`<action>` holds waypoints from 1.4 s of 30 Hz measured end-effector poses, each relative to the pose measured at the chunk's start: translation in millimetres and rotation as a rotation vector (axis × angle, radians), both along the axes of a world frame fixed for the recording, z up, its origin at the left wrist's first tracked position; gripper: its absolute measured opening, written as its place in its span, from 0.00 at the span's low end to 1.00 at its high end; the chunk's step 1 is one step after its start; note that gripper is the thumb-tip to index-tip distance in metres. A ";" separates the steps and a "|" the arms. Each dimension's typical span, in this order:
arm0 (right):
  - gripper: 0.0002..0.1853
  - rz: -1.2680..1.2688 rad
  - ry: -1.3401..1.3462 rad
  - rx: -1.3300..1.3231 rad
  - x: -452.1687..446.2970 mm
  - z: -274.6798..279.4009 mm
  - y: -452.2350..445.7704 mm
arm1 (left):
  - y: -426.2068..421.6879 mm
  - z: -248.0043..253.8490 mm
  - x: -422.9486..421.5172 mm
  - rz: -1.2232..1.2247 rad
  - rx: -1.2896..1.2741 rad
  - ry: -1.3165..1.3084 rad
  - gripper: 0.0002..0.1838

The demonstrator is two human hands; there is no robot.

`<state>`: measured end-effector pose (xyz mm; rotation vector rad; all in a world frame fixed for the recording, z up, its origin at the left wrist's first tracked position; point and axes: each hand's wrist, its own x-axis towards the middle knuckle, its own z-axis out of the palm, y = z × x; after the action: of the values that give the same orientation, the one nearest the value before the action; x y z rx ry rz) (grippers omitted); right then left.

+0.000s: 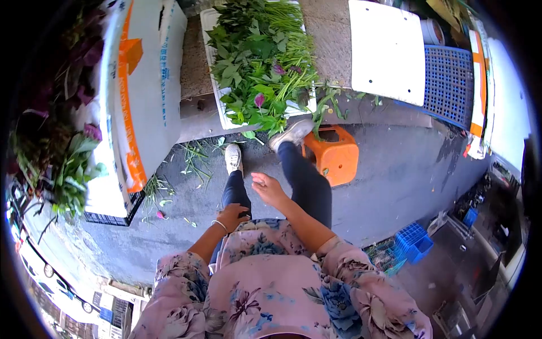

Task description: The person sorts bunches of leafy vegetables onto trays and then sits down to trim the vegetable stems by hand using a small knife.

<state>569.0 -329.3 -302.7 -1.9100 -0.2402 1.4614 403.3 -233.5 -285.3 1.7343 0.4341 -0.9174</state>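
Note:
My left hand (232,216), with a pale bracelet at the wrist, rests against the front of my floral top near my thigh; its fingers are partly hidden. In front of my body my right hand (269,190) is held in the air, fingers loosely apart, nothing in it. Beyond my shoes lies a white tray (209,25) heaped with leafy green stems (254,62) and a few purple leaves. An orange stool (340,158) stands on the ground beside my right shoe.
White foam boxes (152,85) with orange tape stand at the left, beside more leafy plants (73,164). A white board (387,53) lies by a blue crate (449,82) at the upper right. Loose stems (195,164) litter the ground. A blue basket (414,242) sits lower right.

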 end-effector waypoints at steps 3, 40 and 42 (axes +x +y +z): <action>0.19 0.071 0.043 -0.006 21.6 8.1 -1.9 | -13.0 24.4 17.6 -0.112 0.097 0.097 0.16; 0.51 1.344 -0.079 -0.276 131.2 -235.0 -143.8 | -49.5 -153.1 30.0 1.345 0.747 0.458 0.10; 0.53 1.355 -0.083 -0.319 133.3 -229.6 -142.4 | -47.7 -155.1 33.8 1.290 0.809 0.459 0.11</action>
<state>702.4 -471.7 -532.3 -2.0945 -1.6652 2.3024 437.0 -281.2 -440.5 1.3823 2.1272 -0.1143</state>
